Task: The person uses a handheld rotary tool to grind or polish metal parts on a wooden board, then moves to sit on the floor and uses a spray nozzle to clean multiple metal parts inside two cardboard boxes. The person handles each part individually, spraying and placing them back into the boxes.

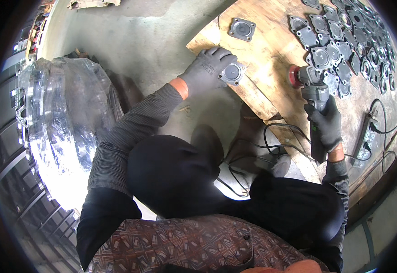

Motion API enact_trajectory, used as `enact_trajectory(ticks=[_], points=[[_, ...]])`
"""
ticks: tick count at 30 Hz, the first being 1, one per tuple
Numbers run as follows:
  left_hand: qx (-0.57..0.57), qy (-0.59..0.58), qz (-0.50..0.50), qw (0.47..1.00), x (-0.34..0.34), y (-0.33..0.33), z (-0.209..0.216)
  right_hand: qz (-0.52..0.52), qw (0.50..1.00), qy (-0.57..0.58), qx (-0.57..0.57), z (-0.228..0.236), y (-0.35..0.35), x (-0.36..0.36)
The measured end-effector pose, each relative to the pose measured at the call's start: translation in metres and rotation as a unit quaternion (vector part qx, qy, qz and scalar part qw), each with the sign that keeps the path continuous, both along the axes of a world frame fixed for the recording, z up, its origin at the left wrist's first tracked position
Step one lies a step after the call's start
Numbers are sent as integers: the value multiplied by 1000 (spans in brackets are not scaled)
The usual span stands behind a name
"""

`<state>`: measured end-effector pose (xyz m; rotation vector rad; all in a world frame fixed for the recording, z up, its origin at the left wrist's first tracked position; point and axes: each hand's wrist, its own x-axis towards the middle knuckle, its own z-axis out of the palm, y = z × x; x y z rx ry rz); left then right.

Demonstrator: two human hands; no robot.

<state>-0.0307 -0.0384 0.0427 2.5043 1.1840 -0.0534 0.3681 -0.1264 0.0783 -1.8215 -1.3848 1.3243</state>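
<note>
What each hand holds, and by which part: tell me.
The left hand holds a metal plate by its left edge; the right hand grips an angle grinder around its long body, behind the head.

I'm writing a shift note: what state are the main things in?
Square grey metal flange: held in grey-gloved left hand.
Grey angle grinder with red disc: gripped in grey-gloved right hand; spin unclear.
Piled grey flanges: loose, overlapping.
Pale power strip: black plugs inserted.
Clear plastic sheeting: draped, wrinkled.

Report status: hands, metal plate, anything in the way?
Left hand holding metal plate. Right hand gripping angle grinder, red disc apart from plate. Black cord looped over table edge, possible snag.
</note>
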Motion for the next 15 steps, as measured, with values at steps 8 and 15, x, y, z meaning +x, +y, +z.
enact_trajectory(ticks=[8,15], points=[[-25,-31,13,999,55,13,-5,16,996,-87,17,11,-5,-7],[-5,-97,53,994,66,17,-25,91,977,-190,3,7,-4,-18]])
